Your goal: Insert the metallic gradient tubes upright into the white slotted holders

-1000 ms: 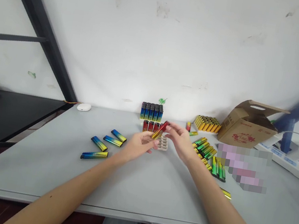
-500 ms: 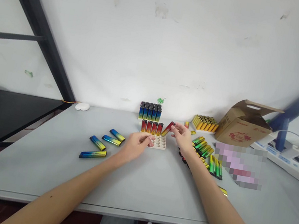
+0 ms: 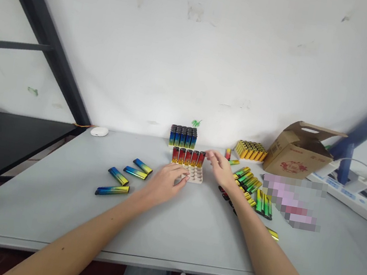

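Note:
Several red lighters point(image 3: 188, 157) stand upright in the back row of a white tray point(image 3: 197, 176) with round holes. My left hand point(image 3: 167, 181) rests at the tray's left side, fingers apart, covering part of it. Just right of the rightmost red lighter is my right hand point(image 3: 218, 166), fingers apart and holding nothing. Behind the tray stands a block of blue lighters point(image 3: 182, 136). Blue-and-yellow lighters point(image 3: 119, 176) lie loose to the left. Green-and-yellow lighters point(image 3: 248, 179) lie in a pile to the right, partly behind my right forearm.
At the back right, a holder of yellow lighters point(image 3: 251, 151) stands beside an open cardboard box point(image 3: 299, 153). A white power strip point(image 3: 346, 197) with cables lies farther right. A small white case point(image 3: 99, 131) sits at the back left.
The red lighter that my right hand held tilted now stands upright at the right end of the row. My right hand has let go of it.

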Demonstrator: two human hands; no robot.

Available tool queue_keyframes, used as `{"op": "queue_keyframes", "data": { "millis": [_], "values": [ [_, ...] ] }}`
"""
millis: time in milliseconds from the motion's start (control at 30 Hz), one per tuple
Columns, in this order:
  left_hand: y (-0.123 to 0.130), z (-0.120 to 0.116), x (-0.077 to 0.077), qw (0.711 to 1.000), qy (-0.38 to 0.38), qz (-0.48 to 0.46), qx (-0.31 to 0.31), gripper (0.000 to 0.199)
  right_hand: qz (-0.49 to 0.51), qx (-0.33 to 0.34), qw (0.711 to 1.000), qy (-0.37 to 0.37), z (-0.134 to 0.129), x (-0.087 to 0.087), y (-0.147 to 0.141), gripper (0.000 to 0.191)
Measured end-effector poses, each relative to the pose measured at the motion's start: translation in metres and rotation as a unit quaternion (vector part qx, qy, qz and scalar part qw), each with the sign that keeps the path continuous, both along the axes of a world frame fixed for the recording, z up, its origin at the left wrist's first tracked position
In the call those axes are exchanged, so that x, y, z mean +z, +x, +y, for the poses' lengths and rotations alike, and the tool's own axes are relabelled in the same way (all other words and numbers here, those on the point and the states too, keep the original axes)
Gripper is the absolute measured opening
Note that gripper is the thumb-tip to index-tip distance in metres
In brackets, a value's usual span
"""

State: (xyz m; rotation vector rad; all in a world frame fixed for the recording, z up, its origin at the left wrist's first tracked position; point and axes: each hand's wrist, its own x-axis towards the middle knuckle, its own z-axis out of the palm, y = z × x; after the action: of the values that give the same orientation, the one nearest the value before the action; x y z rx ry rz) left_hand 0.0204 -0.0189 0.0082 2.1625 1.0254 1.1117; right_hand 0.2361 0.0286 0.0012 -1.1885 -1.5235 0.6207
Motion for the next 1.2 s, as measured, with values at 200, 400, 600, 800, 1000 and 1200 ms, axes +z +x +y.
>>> {"op": "queue_keyframes", "data": {
  "millis": [200, 400, 600, 800, 1000, 1200],
  "values": [
    [-0.002, 0.003, -0.009, 0.999, 0.015, 0.044, -0.014, 0.024, -0.218, -0.16, 0.962, 0.02, 0.014, -0.012, 0.029, 0.041],
    [-0.002, 0.002, -0.012, 0.99, 0.051, 0.132, -0.007, 0.028, -0.354, -0.178, 0.91, -0.119, 0.019, -0.018, 0.046, 0.052],
    [0.0, -0.001, -0.01, 0.971, 0.071, 0.228, 0.001, 0.028, -0.451, -0.12, 0.876, -0.12, 0.008, -0.002, 0.029, 0.044],
    [-0.003, 0.002, -0.013, 0.966, 0.11, 0.236, 0.003, 0.026, -0.441, -0.061, 0.894, -0.05, 0.0, 0.011, 0.014, 0.034],
    [0.0, -0.003, -0.004, 0.962, 0.109, 0.247, 0.044, 0.021, -0.431, -0.137, 0.891, -0.024, -0.001, 0.003, 0.018, 0.035],
    [0.003, -0.008, -0.003, 0.964, 0.081, 0.252, 0.036, 0.024, -0.471, -0.147, 0.869, -0.044, -0.002, -0.005, 0.015, 0.027]
  ]
}}
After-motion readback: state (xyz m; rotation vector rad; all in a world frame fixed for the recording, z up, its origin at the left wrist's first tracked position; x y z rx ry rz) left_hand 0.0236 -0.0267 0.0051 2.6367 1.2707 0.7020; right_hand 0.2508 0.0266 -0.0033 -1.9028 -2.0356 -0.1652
